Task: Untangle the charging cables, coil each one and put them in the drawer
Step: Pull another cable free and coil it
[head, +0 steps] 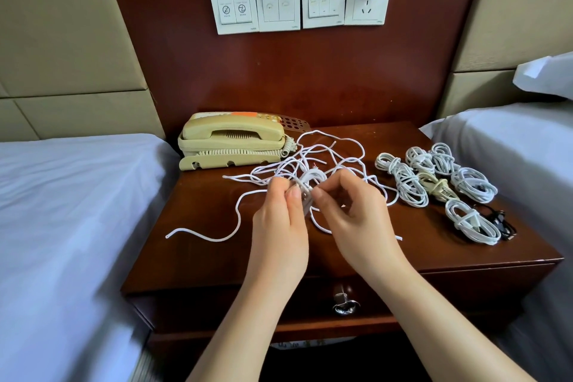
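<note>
Left hand (279, 220) and right hand (353, 214) pinch the tangle (313, 176), close together. Ease one loose end free slowly; yanking would likely tighten knots.

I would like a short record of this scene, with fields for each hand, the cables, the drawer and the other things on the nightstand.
left hand: pinches a partly wound white cable
right hand: pinches the same cable
tangle: loose white cables spread on the nightstand, behind the hands
coiled bundles: several, on the right part of the nightstand; a black cable lies beside them
drawer: below the top, with a metal handle; no cable visible in it
telephone: rear left
</note>
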Available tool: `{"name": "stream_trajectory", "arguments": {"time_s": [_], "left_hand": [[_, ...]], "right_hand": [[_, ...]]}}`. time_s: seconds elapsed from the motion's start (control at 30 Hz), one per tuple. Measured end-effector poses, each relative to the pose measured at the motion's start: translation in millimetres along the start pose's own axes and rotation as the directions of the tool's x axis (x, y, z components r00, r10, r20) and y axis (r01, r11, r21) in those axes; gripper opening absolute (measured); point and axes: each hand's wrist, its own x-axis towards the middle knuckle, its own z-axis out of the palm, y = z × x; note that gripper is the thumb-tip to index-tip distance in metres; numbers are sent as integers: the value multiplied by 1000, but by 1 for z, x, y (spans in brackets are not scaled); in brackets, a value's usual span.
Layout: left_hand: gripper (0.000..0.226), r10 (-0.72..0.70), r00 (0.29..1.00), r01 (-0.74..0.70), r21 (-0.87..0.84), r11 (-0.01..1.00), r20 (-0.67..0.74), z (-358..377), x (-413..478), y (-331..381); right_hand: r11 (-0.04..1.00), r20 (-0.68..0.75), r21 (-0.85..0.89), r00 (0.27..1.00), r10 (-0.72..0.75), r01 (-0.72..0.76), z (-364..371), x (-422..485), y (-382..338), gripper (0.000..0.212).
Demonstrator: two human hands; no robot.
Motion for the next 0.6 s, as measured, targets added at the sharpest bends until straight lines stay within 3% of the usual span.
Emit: {"name": "stream_trajectory", "arguments": {"time_s": [0.17, 0.43, 0.6], "left_hand": [[9, -114, 993, 112, -57, 992, -34, -1, 2, 2], [23, -63, 998, 63, 26, 998, 12, 2, 1, 0], [28, -104, 992, 102, 27, 994, 73, 5, -2, -2]], "right_hand": [[1000, 8, -31, 1000, -1, 2, 6, -1, -1, 13], [996, 30, -55, 997, 75, -74, 4, 3, 9, 20], [978, 203, -63, 957, 206, -197, -6, 9, 12, 25]]}}
